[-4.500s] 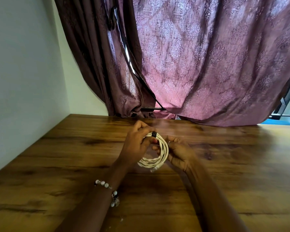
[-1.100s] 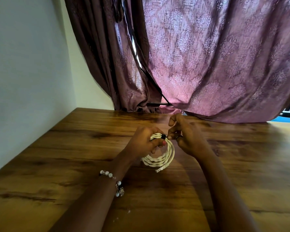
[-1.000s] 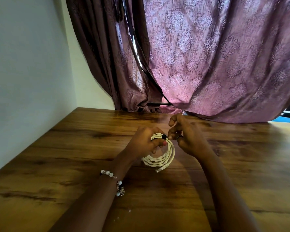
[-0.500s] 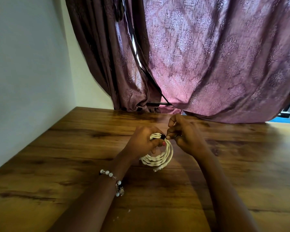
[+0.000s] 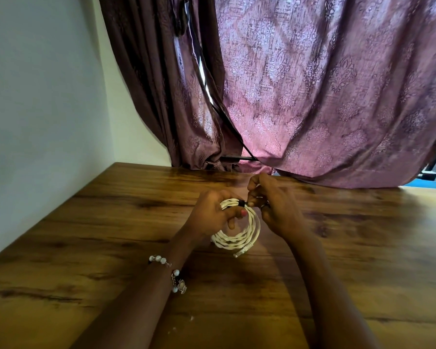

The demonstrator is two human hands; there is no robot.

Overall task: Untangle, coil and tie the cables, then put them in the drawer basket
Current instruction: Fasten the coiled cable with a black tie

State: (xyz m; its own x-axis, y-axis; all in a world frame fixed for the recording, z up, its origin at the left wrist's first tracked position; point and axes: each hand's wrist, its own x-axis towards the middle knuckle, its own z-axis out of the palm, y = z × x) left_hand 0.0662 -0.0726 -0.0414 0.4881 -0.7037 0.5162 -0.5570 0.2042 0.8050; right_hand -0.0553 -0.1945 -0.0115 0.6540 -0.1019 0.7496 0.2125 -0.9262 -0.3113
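Left hand (image 5: 209, 215) hides part of the white cable coil (image 5: 239, 235) its grip clasps, right hand (image 5: 275, 210) pinches the black tie (image 5: 241, 203), bench (image 5: 86, 248) bare around.

Wooden table (image 5: 86, 248) meets a pale wall (image 5: 35, 96); backlit mauve patterned curtain (image 5: 312, 96), perhaps covering a window.

Looked like a home room: patterned mauve curtain (image 5: 312, 96) behind wooden tabletop (image 5: 86, 248), plain painted wall (image 5: 35, 96) left.

A single head-worn camera is looking forward and down, close over the wooden table (image 5: 86, 248), facing the curtain (image 5: 312, 96) beyond.
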